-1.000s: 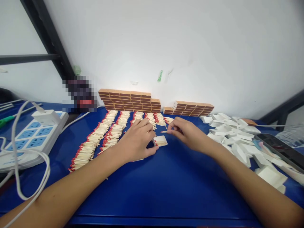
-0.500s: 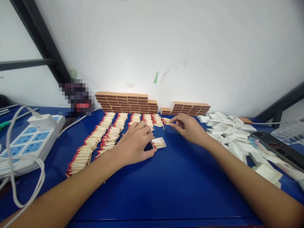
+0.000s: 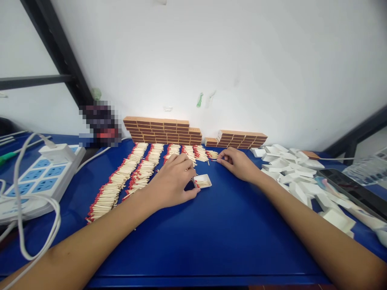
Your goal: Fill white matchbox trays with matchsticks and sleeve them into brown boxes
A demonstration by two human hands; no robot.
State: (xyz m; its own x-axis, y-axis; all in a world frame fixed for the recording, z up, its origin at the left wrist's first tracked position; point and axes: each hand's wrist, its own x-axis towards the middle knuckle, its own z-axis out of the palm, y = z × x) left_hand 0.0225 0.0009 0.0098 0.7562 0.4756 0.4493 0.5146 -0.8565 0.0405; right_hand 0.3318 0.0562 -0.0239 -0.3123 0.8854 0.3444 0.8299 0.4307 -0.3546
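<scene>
A small white matchbox tray (image 3: 206,179) lies on the blue table with some red-tipped matches in it. My left hand (image 3: 175,179) is closed on its left end, thumb at the near side and fingers at the far side. My right hand (image 3: 236,164) is farther back, its thumb and forefinger pinched at the ends of matches in a small pile (image 3: 211,154). How many matches the pinch holds is hidden. Beside that pile are several more rows of matches, including a long row (image 3: 121,173) that runs toward me on the left.
Brown matchboxes stand stacked against the wall in a larger stack (image 3: 160,131) and a smaller one (image 3: 242,139). Many empty white trays (image 3: 290,167) lie heaped at right, beside a phone (image 3: 347,189). On the left sits a power strip (image 3: 45,177) with a looping white cable (image 3: 19,217).
My right hand's fingertips have dropped slightly and drawn closer together at the match ends. My left hand and the tray stay in place. The view has shifted a little.
</scene>
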